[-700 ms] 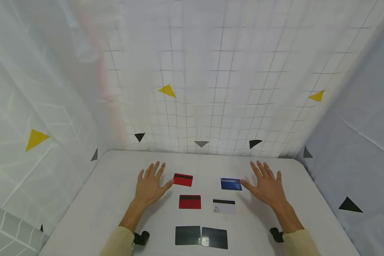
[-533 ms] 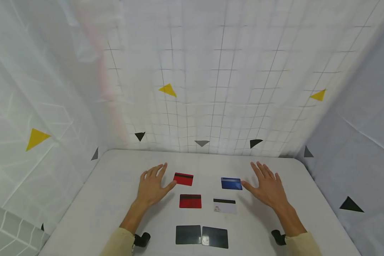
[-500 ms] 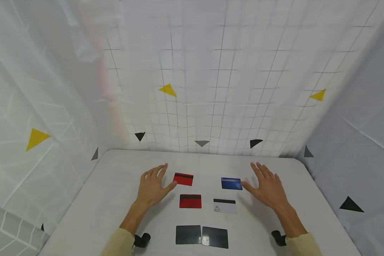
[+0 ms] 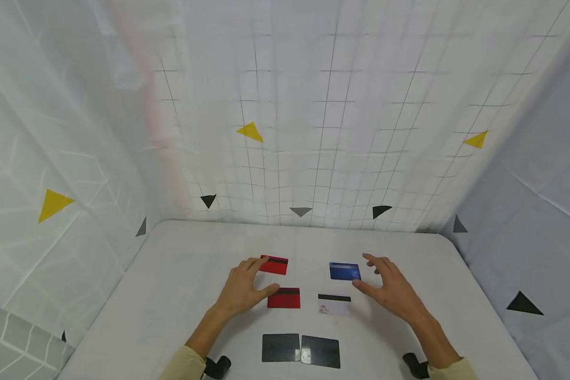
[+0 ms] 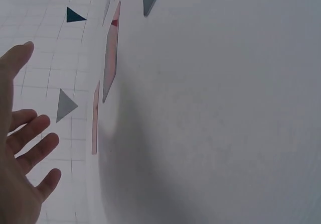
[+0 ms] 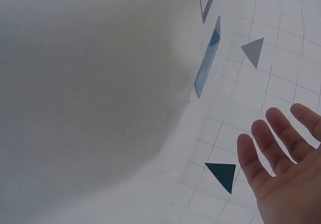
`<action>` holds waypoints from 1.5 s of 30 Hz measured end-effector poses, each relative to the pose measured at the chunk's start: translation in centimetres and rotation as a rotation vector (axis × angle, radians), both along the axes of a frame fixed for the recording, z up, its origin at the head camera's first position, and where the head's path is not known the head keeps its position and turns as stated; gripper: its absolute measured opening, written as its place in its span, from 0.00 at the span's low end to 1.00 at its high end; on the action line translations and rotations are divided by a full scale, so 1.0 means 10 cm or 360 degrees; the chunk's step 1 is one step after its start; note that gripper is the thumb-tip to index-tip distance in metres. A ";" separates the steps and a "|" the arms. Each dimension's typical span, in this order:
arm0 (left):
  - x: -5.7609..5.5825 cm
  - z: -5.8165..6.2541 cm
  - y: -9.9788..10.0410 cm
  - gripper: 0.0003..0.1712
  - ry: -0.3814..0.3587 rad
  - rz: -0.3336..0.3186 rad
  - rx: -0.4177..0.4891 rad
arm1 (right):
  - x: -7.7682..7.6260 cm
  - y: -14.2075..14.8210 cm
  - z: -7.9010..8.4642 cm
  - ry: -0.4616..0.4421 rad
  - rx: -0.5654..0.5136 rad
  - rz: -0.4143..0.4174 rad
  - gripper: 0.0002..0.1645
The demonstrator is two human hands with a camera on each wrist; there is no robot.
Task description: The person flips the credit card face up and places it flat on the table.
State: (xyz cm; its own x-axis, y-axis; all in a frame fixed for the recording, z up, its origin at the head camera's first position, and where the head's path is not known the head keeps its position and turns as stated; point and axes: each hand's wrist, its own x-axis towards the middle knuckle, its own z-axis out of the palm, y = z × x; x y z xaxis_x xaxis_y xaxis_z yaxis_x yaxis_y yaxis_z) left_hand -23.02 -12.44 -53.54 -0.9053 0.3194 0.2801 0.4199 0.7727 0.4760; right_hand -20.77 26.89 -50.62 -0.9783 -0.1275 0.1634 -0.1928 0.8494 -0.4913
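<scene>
My left hand point(image 4: 242, 290) hovers over the left side of two red cards with dark stripes. Its fingertips overlap the upper red card point(image 4: 276, 267) in the head view, and its thumb the lower red card point(image 4: 285, 301). Relaxed, slightly bent fingers with nothing between them show in the left wrist view. To the right of the blue card point(image 4: 344, 271), my right hand point(image 4: 394, 290) is held above the table, thumb tip by the card's lower right corner. It holds nothing. Below the blue card lies a white card point(image 4: 336, 307) with a black stripe.
Two dark cards, a left one point(image 4: 280, 348) and a right one point(image 4: 320, 352), lie side by side near the front. All the cards rest on a white table point(image 4: 171, 274). White sheets point(image 4: 299, 105) with yellow, black and grey triangles enclose its back and sides.
My left hand has moved rightward toward the red cards, its fingers bending more. My right hand has lowered slightly in the head view, its fingers drawn closer together and bent. The cards stay put.
</scene>
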 end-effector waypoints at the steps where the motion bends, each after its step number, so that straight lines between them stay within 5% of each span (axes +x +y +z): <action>1: 0.01 0.00 0.01 0.47 -0.0008 -0.0025 0.0023 | 0.01 -0.02 0.00 -0.0021 -0.0013 0.0003 0.54; 7: 0.04 -0.04 0.09 0.44 -0.0154 -0.0202 0.0131 | 0.08 -0.09 -0.07 -0.0159 -0.0153 0.0107 0.49; 16: 0.13 -0.10 0.22 0.40 -0.0289 -0.0369 0.0077 | 0.19 -0.25 -0.19 -0.0425 -0.0221 0.0176 0.40; 28: 0.34 -0.14 0.38 0.34 -0.0278 -0.0450 -0.0100 | 0.38 -0.46 -0.30 -0.0619 -0.0119 0.0354 0.39; 45: 0.53 -0.21 0.53 0.33 -0.0304 -0.0519 -0.0368 | 0.53 -0.49 -0.35 -0.0658 0.0202 0.0353 0.35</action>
